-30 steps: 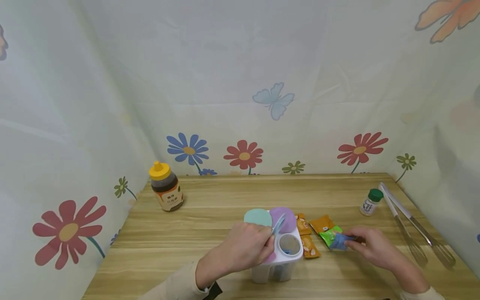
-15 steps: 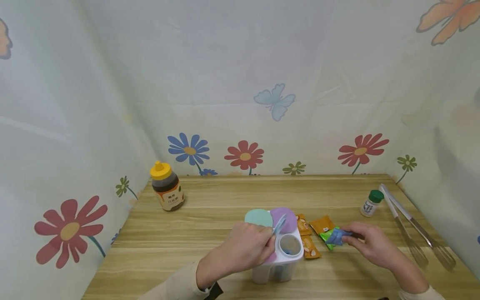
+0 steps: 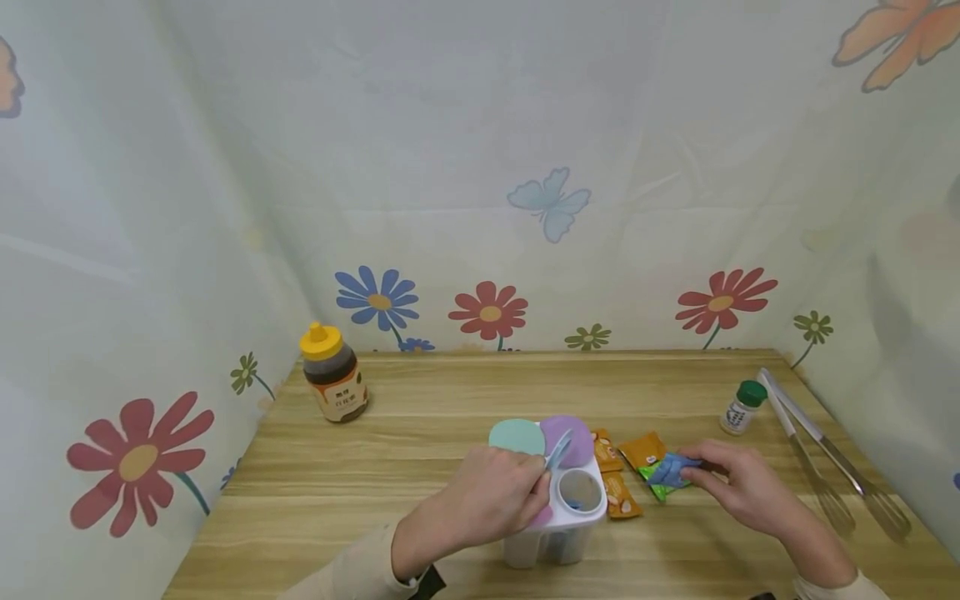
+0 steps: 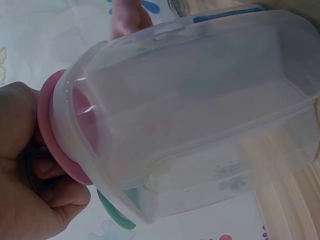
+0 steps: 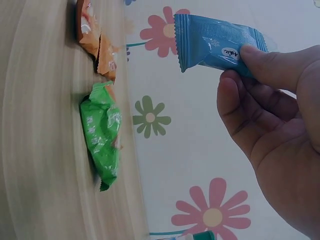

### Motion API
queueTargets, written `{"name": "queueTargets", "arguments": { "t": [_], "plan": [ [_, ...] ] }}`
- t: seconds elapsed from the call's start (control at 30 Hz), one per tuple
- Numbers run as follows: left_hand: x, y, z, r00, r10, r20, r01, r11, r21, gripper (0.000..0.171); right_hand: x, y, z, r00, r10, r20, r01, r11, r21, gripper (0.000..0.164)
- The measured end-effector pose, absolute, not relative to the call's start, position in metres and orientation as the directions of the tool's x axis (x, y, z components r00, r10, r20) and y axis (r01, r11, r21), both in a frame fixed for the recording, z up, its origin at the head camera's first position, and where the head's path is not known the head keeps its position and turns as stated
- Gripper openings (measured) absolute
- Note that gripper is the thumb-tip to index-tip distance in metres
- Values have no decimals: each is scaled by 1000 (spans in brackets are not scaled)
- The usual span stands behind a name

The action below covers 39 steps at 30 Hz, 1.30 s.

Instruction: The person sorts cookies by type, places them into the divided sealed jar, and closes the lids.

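Observation:
In the head view my left hand (image 3: 483,492) is over the clear storage container (image 3: 525,550) and pinches its raised pale blue lid (image 3: 559,448). The round opening (image 3: 581,490) beside that lid is uncovered, with something blue inside. Teal (image 3: 516,437), purple (image 3: 568,440) and pink (image 4: 50,125) lids cover the other openings. To the right, my right hand (image 3: 746,487) pinches a small blue snack packet (image 5: 210,45) between thumb and fingers, raised above the table. Under it in the head view lies a green packet (image 5: 102,135), partly hidden.
Several orange packets (image 3: 643,450) lie right of the container. Farther right are a green-capped shaker bottle (image 3: 742,408) and metal tongs (image 3: 813,437). A yellow-capped honey bottle (image 3: 335,375) stands at the back left. A flower-printed curtain (image 3: 450,167) surrounds the wooden table (image 3: 420,383).
My right hand has lifted the blue packet slightly and shifted it up and left, over the green one. The left hand keeps its hold on the pale blue lid.

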<state>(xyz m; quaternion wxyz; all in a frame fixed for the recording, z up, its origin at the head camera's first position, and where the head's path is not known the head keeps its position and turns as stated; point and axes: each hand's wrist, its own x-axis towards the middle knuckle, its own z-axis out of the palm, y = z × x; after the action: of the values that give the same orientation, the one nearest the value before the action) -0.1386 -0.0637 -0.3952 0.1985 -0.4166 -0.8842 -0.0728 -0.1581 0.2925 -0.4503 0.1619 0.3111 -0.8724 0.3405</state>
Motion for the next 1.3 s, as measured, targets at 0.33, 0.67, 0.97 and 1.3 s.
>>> {"name": "queueTargets", "arguments": {
  "t": [0.33, 0.67, 0.97, 1.3],
  "plan": [
    [-137, -63, -393, -582, 710, 397, 768, 640, -21, 32, -158, 285, -443, -720, -446, 532, -690, 547, -475, 33],
    [-137, -63, -391, -585, 714, 384, 767, 641, -23, 33, -159, 279, -437, -676, -460, 576, -734, 492, -469, 34],
    [-137, -63, -392, -583, 713, 391, 768, 640, -21, 32, -159, 272, -429, -655, -471, 590, -753, 465, -466, 35],
    [-137, -63, -394, -543, 704, 457, 769, 636, -66, 32, -158, 265, -418, -644, -494, 584, -765, 445, -466, 41]
  ]
}}
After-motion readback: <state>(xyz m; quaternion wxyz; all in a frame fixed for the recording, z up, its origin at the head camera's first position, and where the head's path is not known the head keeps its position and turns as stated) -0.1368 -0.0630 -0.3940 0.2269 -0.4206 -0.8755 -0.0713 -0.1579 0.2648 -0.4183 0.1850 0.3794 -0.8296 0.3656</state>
